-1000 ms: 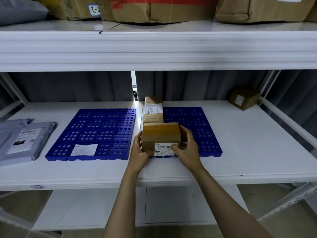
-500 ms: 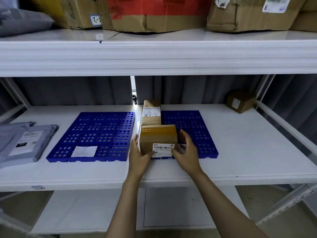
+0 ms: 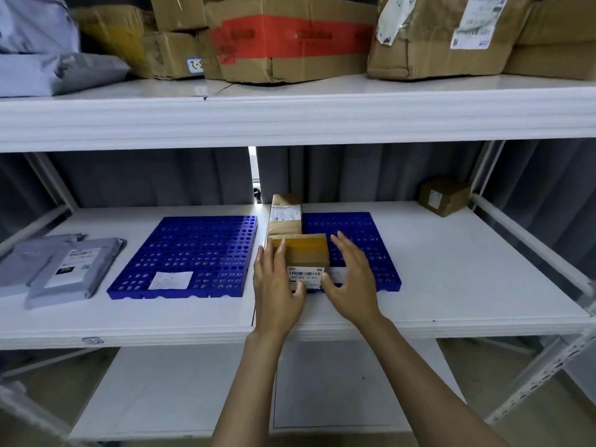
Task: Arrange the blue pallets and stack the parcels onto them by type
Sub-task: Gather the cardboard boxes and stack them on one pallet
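Two blue perforated pallets lie side by side on the middle shelf: the left pallet (image 3: 183,250) and the right pallet (image 3: 364,243). A small cardboard box (image 3: 304,253) with a barcode label sits on the right pallet's front left corner, and a long cardboard box (image 3: 285,214) lies just behind it. My left hand (image 3: 274,285) presses against the small box's left side, thumb at its front. My right hand (image 3: 351,279) hovers at the box's right with fingers spread off it, its thumb near the front corner.
A white label (image 3: 171,280) lies on the left pallet. Grey poly mailers (image 3: 64,269) are stacked at the shelf's left end, and a small brown box (image 3: 445,195) sits at the back right. Large cartons (image 3: 290,37) and grey bags fill the upper shelf (image 3: 290,117).
My right hand's fingers have lifted off the small box's right side and spread apart. My left hand stays on the box. The view has tilted upward.
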`<state>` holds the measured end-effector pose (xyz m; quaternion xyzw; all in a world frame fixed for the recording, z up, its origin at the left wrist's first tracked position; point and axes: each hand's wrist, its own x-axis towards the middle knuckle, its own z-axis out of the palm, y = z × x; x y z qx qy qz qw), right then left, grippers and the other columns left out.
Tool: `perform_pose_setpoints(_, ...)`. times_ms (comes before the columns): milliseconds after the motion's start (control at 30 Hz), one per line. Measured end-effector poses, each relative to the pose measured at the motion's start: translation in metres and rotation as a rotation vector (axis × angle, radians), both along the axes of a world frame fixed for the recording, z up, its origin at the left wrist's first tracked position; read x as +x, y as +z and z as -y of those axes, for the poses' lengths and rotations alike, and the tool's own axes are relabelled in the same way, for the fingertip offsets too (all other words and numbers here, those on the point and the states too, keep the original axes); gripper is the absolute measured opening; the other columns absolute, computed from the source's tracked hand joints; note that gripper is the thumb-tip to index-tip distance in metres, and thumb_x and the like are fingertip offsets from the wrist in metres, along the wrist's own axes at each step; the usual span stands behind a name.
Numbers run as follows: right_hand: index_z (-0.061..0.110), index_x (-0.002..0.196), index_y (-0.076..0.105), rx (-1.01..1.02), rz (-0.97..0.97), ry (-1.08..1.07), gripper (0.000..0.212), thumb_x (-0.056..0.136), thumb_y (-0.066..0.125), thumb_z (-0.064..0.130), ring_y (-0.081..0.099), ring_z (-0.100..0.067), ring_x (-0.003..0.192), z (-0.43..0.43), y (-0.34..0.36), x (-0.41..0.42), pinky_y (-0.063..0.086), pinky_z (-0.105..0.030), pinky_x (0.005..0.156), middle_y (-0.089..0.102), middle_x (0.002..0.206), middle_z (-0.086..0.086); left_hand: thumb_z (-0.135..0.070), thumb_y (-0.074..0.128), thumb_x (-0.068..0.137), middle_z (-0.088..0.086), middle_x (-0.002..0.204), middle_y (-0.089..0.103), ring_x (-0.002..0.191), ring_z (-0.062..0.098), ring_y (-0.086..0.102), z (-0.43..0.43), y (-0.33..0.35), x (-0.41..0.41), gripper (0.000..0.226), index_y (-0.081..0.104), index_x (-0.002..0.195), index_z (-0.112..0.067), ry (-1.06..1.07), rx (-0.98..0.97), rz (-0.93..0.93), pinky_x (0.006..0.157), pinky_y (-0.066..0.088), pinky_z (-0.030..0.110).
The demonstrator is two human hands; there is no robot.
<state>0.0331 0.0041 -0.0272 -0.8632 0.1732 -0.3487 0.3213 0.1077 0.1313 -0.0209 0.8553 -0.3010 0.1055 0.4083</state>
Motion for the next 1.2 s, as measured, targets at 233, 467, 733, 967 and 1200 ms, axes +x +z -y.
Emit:
perform_pose_setpoints(233, 0.024, 0.141, 0.045, -0.115, 0.027, -0.021, 0.066, 0.078, 0.062, 0.036, 0.034, -0.016, 0.139, -0.035, 0.023, -0.008, 0.038, -0.037, 0.110, 0.040, 0.150, 0.006, -0.021, 0.065, 0.087, -0.002, 0.161, 0.010, 0.148, 0.021, -0.001, -0.025, 0.022, -0.009, 0.072, 0.028, 0.148, -0.026, -0.110, 0.080, 0.101, 0.119, 0.013, 0.047)
perform_pose_setpoints(467, 0.020, 0.135, 0.052, -0.294, 0.122, -0.045, 0.055, 0.082, 0.063, 0.027, 0.038, -0.017, 0.137, -0.071, 0.071, -0.011, 0.040, -0.039, 0.108, 0.043, 0.149, 0.004, -0.015, 0.061, 0.087, -0.002, 0.161, 0.015, 0.149, 0.021, 0.001, -0.061, 0.073, -0.017, 0.068, 0.031, 0.148, -0.021, -0.206, 0.055, 0.291, 0.120, 0.015, 0.045)
perform_pose_setpoints(733, 0.004, 0.110, 0.066, -0.541, 0.574, -0.161, 0.034, 0.076, 0.064, 0.008, 0.056, -0.019, 0.109, -0.111, 0.177, -0.003, 0.046, -0.027, 0.095, 0.064, 0.115, -0.009, -0.013, 0.060, 0.087, 0.003, 0.150, 0.039, 0.142, 0.021, 0.025, -0.095, 0.160, -0.013, 0.056, 0.044, 0.141, -0.013, -0.285, -0.105, 0.642, 0.113, 0.027, 0.035)
perform_pose_setpoints(967, 0.008, 0.110, 0.062, -0.517, 0.538, -0.211, 0.036, 0.074, 0.062, 0.014, 0.054, -0.021, 0.105, -0.119, 0.262, 0.021, 0.043, -0.026, 0.085, 0.060, 0.114, -0.005, -0.016, 0.063, 0.084, 0.009, 0.143, 0.044, 0.134, 0.025, 0.035, -0.097, 0.248, 0.021, 0.057, 0.046, 0.138, -0.008, -0.227, -0.172, 0.715, 0.109, 0.035, 0.038)
perform_pose_setpoints(1200, 0.011, 0.130, 0.051, -0.285, 0.349, -0.256, 0.047, 0.084, 0.056, 0.017, 0.052, -0.027, 0.118, -0.096, 0.310, 0.065, 0.041, -0.035, 0.097, 0.054, 0.131, -0.008, -0.031, 0.063, 0.082, 0.010, 0.143, 0.039, 0.131, 0.030, 0.033, -0.067, 0.306, 0.063, 0.066, 0.037, 0.139, -0.009, -0.126, -0.104, 0.563, 0.105, 0.034, 0.039)
